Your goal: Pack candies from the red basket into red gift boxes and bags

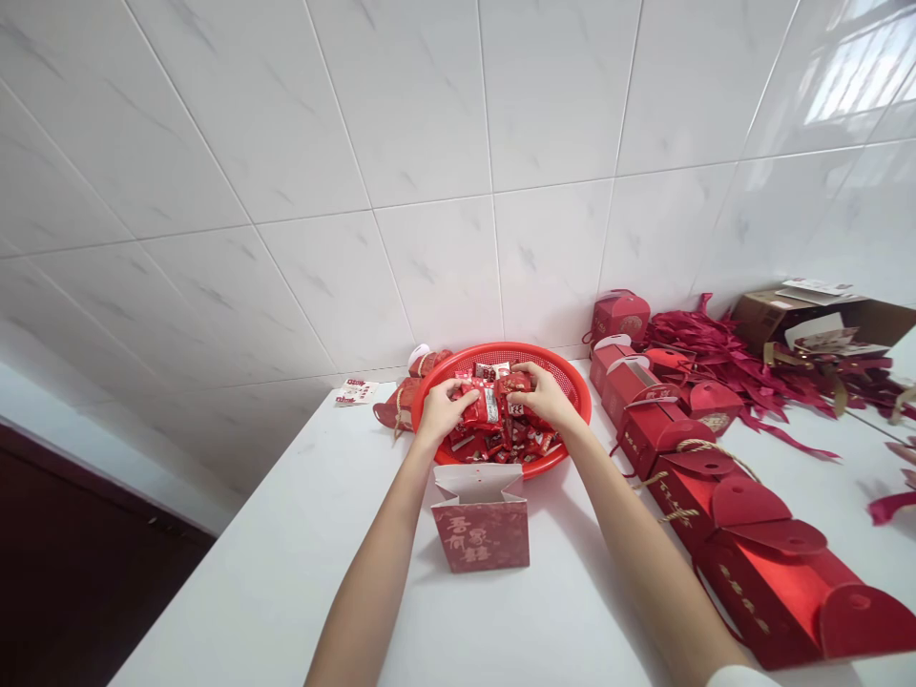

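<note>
Both of my hands are over a round red plastic basket (pixel 565 386) heaped with small red-and-white wrapped packets (pixel 508 441). My left hand (pixel 442 410) grips a red packet (pixel 481 401) at the pile's left side. My right hand (pixel 545 395) closes on another red packet (pixel 513 385) just across from it, so the two hands nearly meet. Nearer me, in front of the basket, stands a red paper gift box (pixel 481 534) with printed characters and its white-lined top open. The hands cover part of the pile.
A row of red gift boxes (pixel 744 534) with round flaps and gold cord runs along the right of the white counter (pixel 243 611). Dark red ribbons (pixel 716 358) and a cardboard box (pixel 816 320) lie behind them. A tiled wall (pixel 358 191) rises behind.
</note>
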The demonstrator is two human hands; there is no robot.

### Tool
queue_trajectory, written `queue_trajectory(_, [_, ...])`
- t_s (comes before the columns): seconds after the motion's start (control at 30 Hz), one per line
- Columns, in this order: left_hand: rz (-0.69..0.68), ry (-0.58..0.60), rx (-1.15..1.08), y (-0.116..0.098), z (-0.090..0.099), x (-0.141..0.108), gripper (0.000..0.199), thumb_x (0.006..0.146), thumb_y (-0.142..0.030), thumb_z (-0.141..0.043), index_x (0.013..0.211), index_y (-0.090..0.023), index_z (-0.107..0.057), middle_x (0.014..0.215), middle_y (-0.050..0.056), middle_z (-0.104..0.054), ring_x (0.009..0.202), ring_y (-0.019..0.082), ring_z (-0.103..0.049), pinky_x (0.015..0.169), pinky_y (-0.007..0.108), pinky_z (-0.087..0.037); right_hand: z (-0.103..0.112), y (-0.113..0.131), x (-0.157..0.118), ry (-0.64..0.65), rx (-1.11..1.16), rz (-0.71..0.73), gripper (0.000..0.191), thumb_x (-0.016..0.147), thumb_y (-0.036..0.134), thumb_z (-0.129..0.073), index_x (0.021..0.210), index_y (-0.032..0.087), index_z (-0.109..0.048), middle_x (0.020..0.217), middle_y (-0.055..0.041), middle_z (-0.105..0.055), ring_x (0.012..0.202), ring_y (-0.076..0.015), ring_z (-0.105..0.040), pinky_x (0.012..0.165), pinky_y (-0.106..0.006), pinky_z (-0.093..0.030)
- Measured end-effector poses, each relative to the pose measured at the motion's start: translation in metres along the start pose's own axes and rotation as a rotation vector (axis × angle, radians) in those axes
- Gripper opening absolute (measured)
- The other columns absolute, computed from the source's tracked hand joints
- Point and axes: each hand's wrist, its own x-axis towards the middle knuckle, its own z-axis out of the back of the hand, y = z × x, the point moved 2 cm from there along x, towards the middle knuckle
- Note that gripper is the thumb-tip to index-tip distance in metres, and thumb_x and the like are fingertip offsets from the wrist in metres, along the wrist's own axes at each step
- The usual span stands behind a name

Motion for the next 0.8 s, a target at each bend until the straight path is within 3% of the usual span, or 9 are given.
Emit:
queue_trajectory(0.13, [0.034, 0.018, -0.025, -0.0019, -0.0005, -0.0025, 0.032, 0.061, -0.041, -0.079, 0.08, -0.015, -0.075, 0.081, 0.007, -0.075, 0.075, 0.021, -0.066, 0.067, 0.028, -0.048, -0.0007, -0.0038, 0.0011, 0.008, 0.005, 0.009, 0.047, 0.06, 0.021, -0.071, 0.106, 0.02, -0.061, 0.099, -0.0015, -0.067, 0.092, -0.021, -0.063, 0.086, -0.036, -0.05])
queue_trajectory(0.3, [0.052, -0.02, 0.059, -0.0041, 0.0016, -0.0043, 0.032, 0.073, -0.047, -0.067, 0.071, -0.016, -0.075, 0.07, 0.004, -0.073, 0.069, 0.021, -0.065, 0.066, 0.029, -0.047, -0.0006, -0.0052, 0.0015, -0.005, -0.017, 0.007, 0.046, 0.06, 0.022, -0.072, 0.105, 0.02, -0.061, 0.099, -0.0022, -0.067, 0.094, -0.0219, -0.063, 0.086, -0.037, -0.05])
queue_trajectory(0.5, [0.088, -0.063, -0.082, -0.0026, 0.0015, -0.0011, 0.013, 0.065, -0.027, -0.073, 0.073, -0.017, -0.074, 0.082, 0.006, -0.076, 0.081, 0.022, -0.069, 0.077, 0.031, -0.051, 0.0001, -0.0031, 0.0011, -0.007, -0.024, 0.0, 0.046, 0.061, 0.021, -0.071, 0.106, 0.021, -0.061, 0.098, -0.0018, -0.067, 0.091, -0.021, -0.064, 0.085, -0.037, -0.05])
queue_trajectory(0.7, [0.125, 0.018, -0.187, -0.0006, -0.0008, -0.0011, 0.03, 0.062, -0.028, -0.075, 0.088, -0.016, -0.066, 0.066, 0.0, -0.068, 0.058, 0.015, -0.062, 0.054, 0.025, -0.049, -0.001, -0.0017, 0.0014, -0.018, -0.019, -0.005, 0.045, 0.06, 0.021, -0.072, 0.103, 0.02, -0.06, 0.096, -0.0019, -0.067, 0.09, -0.0213, -0.064, 0.086, -0.037, -0.05])
queue_trajectory(0.8, [0.139, 0.032, -0.176, 0.0004, 0.0003, -0.0017, 0.039, 0.063, -0.029, -0.077, 0.097, -0.016, -0.065, 0.064, -0.002, -0.066, 0.054, 0.014, -0.061, 0.052, 0.023, -0.048, -0.0014, -0.0014, 0.0013, -0.01, -0.013, -0.01, 0.045, 0.06, 0.021, -0.072, 0.103, 0.02, -0.06, 0.097, -0.0021, -0.067, 0.091, -0.0214, -0.064, 0.086, -0.038, -0.05])
